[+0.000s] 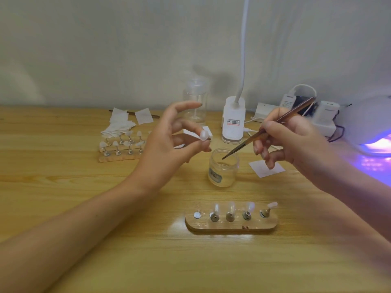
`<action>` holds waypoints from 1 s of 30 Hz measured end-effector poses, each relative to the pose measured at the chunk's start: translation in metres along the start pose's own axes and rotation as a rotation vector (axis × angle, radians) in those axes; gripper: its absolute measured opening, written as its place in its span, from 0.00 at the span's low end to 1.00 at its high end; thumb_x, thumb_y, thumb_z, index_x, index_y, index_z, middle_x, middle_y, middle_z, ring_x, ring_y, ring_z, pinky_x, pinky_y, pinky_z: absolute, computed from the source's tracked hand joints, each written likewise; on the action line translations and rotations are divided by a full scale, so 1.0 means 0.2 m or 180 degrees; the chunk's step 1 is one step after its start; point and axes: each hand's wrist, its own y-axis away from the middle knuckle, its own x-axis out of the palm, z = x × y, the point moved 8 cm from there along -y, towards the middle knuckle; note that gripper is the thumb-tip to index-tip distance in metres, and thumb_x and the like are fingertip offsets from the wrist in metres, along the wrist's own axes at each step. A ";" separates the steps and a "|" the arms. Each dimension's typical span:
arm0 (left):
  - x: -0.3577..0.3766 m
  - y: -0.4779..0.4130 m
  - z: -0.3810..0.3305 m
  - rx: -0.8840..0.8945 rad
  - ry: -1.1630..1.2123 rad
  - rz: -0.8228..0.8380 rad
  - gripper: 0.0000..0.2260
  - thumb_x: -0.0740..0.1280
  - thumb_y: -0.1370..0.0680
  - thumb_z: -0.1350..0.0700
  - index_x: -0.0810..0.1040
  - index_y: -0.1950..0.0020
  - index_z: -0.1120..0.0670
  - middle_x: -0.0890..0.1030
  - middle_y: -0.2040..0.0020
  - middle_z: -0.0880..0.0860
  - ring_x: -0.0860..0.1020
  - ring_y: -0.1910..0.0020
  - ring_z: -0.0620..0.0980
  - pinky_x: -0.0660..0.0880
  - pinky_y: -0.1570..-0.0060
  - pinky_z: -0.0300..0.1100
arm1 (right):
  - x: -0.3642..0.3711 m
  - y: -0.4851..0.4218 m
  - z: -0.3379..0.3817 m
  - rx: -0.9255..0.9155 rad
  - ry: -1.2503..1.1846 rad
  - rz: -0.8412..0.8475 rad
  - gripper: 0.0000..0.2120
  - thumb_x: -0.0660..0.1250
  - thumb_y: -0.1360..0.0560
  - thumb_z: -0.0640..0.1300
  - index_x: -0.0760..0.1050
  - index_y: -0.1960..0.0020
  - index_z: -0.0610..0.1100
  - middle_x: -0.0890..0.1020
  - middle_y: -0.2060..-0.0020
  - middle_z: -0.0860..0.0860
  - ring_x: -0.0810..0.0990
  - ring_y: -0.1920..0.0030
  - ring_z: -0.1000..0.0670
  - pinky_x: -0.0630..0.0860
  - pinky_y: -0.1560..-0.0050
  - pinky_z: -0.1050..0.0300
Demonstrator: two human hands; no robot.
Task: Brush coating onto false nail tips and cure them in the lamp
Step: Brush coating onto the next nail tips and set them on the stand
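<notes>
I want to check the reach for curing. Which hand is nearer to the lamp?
Right. The right hand, holding the brush, is just left of the lamp at the far right. The left hand, pinching a nail tip, is farther left, beyond the jar.

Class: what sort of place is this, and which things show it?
Probably a home nail-art desk: a glowing curing lamp, a wooden stand of false nail tips, and a brush at an open jar.
</notes>
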 end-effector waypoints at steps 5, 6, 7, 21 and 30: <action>-0.06 0.02 0.07 0.0085 0.0142 -0.0238 0.23 0.72 0.23 0.65 0.71 0.32 0.51 0.83 0.55 0.49 0.86 0.53 0.53 0.77 0.66 0.37 | 0.06 0.01 0.04 -0.0271 0.0254 0.0005 0.09 0.63 0.19 0.38 0.70 0.58 0.42 0.79 0.71 0.47 0.76 0.73 0.51 0.74 0.74 0.60; -0.07 0.02 0.07 0.0106 0.0176 -0.0259 0.22 0.72 0.23 0.65 0.71 0.32 0.51 0.83 0.55 0.49 0.86 0.53 0.53 0.77 0.67 0.37 | 0.07 0.01 0.04 -0.0274 0.0297 0.0023 0.09 0.63 0.19 0.36 0.70 0.58 0.42 0.79 0.71 0.47 0.76 0.73 0.51 0.74 0.74 0.60; -0.08 0.02 0.07 0.0123 0.0200 -0.0271 0.22 0.71 0.23 0.65 0.71 0.33 0.51 0.83 0.56 0.49 0.86 0.54 0.53 0.77 0.68 0.37 | 0.09 0.02 0.03 -0.0266 0.0333 0.0044 0.09 0.62 0.19 0.35 0.70 0.58 0.41 0.79 0.71 0.47 0.76 0.72 0.51 0.74 0.74 0.60; -0.04 0.03 0.07 0.0260 0.0182 -0.0132 0.26 0.75 0.26 0.62 0.71 0.33 0.47 0.83 0.57 0.50 0.84 0.52 0.52 0.78 0.68 0.38 | 0.12 0.04 -0.07 -0.0126 -0.0008 0.0115 0.08 0.68 0.25 0.43 0.72 0.57 0.40 0.76 0.70 0.50 0.72 0.69 0.52 0.74 0.72 0.60; -0.01 0.03 0.08 0.0188 -0.0434 -0.0042 0.25 0.76 0.26 0.61 0.73 0.34 0.45 0.84 0.57 0.46 0.84 0.51 0.44 0.80 0.50 0.55 | -0.03 0.08 -0.18 -0.0006 -0.0963 -0.0572 0.07 0.68 0.26 0.42 0.70 0.57 0.45 0.77 0.70 0.48 0.74 0.70 0.53 0.71 0.74 0.62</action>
